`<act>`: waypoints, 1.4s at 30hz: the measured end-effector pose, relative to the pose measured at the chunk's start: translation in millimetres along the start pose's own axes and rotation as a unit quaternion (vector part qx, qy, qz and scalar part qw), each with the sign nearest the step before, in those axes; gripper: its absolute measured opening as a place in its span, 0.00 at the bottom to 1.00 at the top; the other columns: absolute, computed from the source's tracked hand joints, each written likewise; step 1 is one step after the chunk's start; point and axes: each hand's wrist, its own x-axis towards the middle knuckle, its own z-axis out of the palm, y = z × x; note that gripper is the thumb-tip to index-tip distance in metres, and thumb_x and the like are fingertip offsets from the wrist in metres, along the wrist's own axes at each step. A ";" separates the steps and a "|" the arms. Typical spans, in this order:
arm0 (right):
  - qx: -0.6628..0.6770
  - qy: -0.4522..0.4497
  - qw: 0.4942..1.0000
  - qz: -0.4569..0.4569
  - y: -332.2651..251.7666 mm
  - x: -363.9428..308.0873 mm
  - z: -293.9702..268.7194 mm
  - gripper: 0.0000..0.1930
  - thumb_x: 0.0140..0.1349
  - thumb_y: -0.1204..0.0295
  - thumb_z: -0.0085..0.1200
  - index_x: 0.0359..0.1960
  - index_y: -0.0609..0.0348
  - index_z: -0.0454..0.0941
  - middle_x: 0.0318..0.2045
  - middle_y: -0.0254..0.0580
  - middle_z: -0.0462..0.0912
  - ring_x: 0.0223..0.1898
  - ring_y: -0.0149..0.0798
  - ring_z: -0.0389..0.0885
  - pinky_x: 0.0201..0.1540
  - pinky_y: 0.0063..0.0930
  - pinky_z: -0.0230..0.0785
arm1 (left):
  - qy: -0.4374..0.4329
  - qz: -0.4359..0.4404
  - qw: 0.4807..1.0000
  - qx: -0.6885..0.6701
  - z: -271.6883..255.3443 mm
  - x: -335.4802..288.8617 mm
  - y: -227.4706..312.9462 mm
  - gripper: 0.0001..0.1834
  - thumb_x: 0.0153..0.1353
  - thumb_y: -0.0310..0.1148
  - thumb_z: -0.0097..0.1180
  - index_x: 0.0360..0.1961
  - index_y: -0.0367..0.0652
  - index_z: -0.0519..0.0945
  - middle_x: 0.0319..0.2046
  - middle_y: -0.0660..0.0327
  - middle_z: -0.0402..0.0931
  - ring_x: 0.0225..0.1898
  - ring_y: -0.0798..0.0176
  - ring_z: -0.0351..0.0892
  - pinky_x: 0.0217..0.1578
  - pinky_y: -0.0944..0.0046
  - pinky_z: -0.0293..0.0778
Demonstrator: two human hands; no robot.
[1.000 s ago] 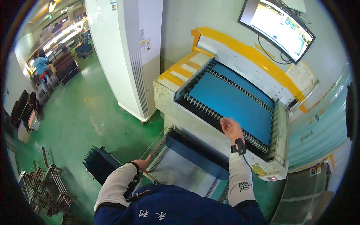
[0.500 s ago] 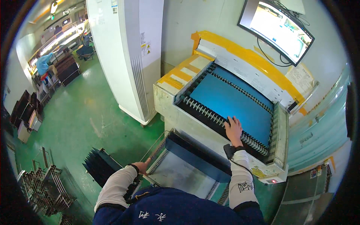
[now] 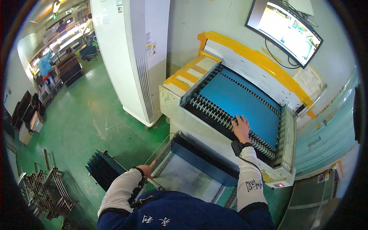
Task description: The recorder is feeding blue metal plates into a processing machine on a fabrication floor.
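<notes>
Blue sheet [image 3: 239, 101]: wide, thin and flat, lying in the bed of the grey machine [image 3: 176, 103], framed by rows of small rollers [image 3: 214, 113]. Probably light and a little bendy, so likely to sag if lifted by one corner only. Smooth, slightly shiny face, so maybe slippery under bare fingers; edges probably thin and easy to dent. Best hold, in my judgement: near edge, just ahead of the fingers, with a second hold further along the same edge.

Right hand [image 3: 242, 128] resting flat, fingers spread and stretched out, on the rollers at the near edge of the sheet; not closed on anything. Left hand [image 3: 145, 170] lower and well apart, curled over the side rim of the grey tray [image 3: 184, 180] below the machine; how tight, cannot tell.

Colour even, strong blue, no marks visible. Beyond the fingertips, yellow band [image 3: 249, 53] along the far side of the machine.
</notes>
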 end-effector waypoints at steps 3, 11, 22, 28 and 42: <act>-0.011 0.001 1.000 -0.002 2.8 -0.3 -0.3 0.26 0.62 0.54 0.54 0.61 0.44 0.73 0.66 0.51 0.65 0.67 0.57 0.60 0.64 0.60 0.54 | -0.008 -0.006 1.000 -0.010 -10.1 -11.1 8.8 0.68 0.49 0.44 0.69 0.73 0.48 0.25 0.43 0.42 0.81 0.44 0.43 0.82 0.45 0.49 0.75; 0.084 0.057 0.993 -0.059 -1.6 -14.8 -0.1 0.24 0.62 0.59 0.56 0.58 0.55 0.74 0.60 0.54 0.72 0.62 0.57 0.67 0.63 0.48 0.60 | 0.045 0.006 0.999 0.001 -3.5 -9.4 9.1 0.68 0.49 0.45 0.70 0.73 0.51 0.25 0.45 0.42 0.80 0.46 0.41 0.81 0.47 0.49 0.75; 0.280 -0.128 0.951 -0.029 -16.8 -181.3 57.7 0.15 0.63 0.65 0.55 0.48 0.59 0.80 0.45 0.48 0.82 0.45 0.48 0.81 0.51 0.36 0.70 | 0.019 -0.007 1.000 -0.012 -13.9 -23.5 20.1 0.66 0.51 0.39 0.69 0.73 0.52 0.24 0.41 0.41 0.80 0.41 0.42 0.81 0.41 0.47 0.75; 0.096 -0.186 0.974 -0.089 -3.6 -259.4 83.8 0.24 0.56 0.65 0.60 0.55 0.55 0.76 0.64 0.45 0.67 0.62 0.52 0.65 0.61 0.49 0.62 | 0.040 -0.020 0.999 -0.021 -9.2 -23.4 13.6 0.70 0.45 0.42 0.74 0.74 0.54 0.28 0.45 0.40 0.79 0.47 0.42 0.80 0.47 0.49 0.75; 0.052 -0.145 0.984 -0.091 -27.2 -273.6 79.2 0.23 0.52 0.68 0.62 0.52 0.56 0.75 0.51 0.46 0.72 0.54 0.53 0.69 0.54 0.48 0.65 | 0.042 0.001 0.999 -0.006 5.3 -1.6 0.3 0.68 0.52 0.42 0.69 0.72 0.51 0.21 0.39 0.41 0.81 0.43 0.40 0.81 0.45 0.47 0.74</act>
